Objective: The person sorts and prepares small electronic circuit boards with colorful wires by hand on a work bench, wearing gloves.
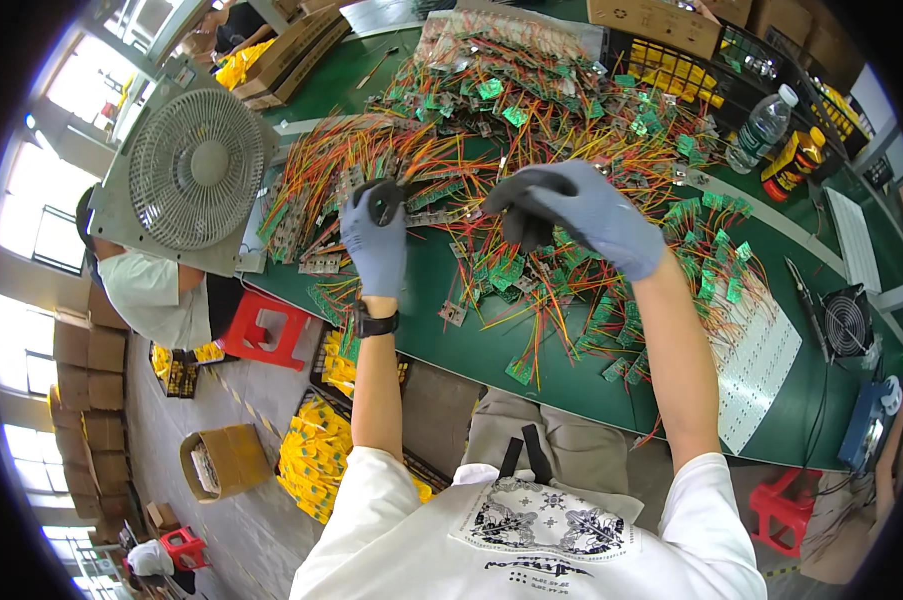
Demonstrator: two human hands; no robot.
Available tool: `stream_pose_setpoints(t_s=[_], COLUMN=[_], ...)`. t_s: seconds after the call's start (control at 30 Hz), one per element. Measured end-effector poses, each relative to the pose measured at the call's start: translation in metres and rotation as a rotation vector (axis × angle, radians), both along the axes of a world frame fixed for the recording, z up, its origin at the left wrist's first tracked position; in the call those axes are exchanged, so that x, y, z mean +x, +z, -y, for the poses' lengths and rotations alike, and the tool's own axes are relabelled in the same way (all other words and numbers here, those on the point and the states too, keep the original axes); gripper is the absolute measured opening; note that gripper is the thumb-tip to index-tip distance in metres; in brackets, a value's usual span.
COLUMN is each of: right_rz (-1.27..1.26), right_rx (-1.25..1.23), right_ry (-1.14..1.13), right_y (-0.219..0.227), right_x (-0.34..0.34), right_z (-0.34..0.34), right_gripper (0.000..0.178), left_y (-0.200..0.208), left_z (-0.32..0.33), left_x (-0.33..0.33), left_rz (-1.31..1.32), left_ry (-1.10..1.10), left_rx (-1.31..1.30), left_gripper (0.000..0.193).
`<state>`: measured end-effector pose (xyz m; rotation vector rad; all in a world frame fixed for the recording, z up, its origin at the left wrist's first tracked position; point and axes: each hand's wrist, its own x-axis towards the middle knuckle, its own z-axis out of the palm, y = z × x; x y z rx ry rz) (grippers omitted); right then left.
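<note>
Both my hands wear grey-blue gloves with dark fingers. My left hand [374, 235] is closed at the near edge of a thick bundle of red, orange and yellow wires [346, 150]; what its fingers hold is hidden. My right hand [586, 215] reaches in over the wire pile, fingers curled down and pressed together, and I cannot make out what is in them. Small green circuit boards [506, 270] with wires attached lie below and between the hands. A small metal-coloured piece [453, 312] rests on the green table [421, 340] near its front edge.
A grey fan [206, 165] stands left of the table. At the right are a water bottle [761, 130], a dark drink bottle [793, 163], a white perforated panel [761, 370] and a small black fan [846, 322]. Yellow parts in crates [316, 450] sit below. Other people sit nearby.
</note>
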<state>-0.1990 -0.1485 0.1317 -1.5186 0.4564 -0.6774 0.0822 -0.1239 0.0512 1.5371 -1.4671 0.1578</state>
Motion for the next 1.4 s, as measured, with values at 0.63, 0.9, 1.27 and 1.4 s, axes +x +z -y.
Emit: stream_pose_setpoints(t_s=[0.63, 0.9, 1.27, 1.4], right_rz=[0.279, 0.046, -0.391, -0.649], right_rx=[0.432, 0.141, -0.675, -0.679], right_ry=[-0.2, -0.353, -0.621, -0.404], right_y=[-0.011, -0.001, 0.014, -0.025], right_x=[0.016, -0.008, 0.008, 0.021], right_z=[0.005, 0.012, -0.016, -0.007], right_gripper=[0.026, 0.032, 0.029, 0.026], left_y=[0.049, 0.038, 0.059, 0.064], left_z=[-0.016, 0.007, 0.003, -0.007], left_x=[-0.069, -0.076, -0.105, -0.103], left_rz=[-0.623, -1.344, -1.337, -0.944], left_ry=[-0.861, -1.155, -0.657, -0.704], left_rx=[0.009, 0.559, 0.066, 0.138], left_gripper=[0.028, 0.051, 0.025, 0.025])
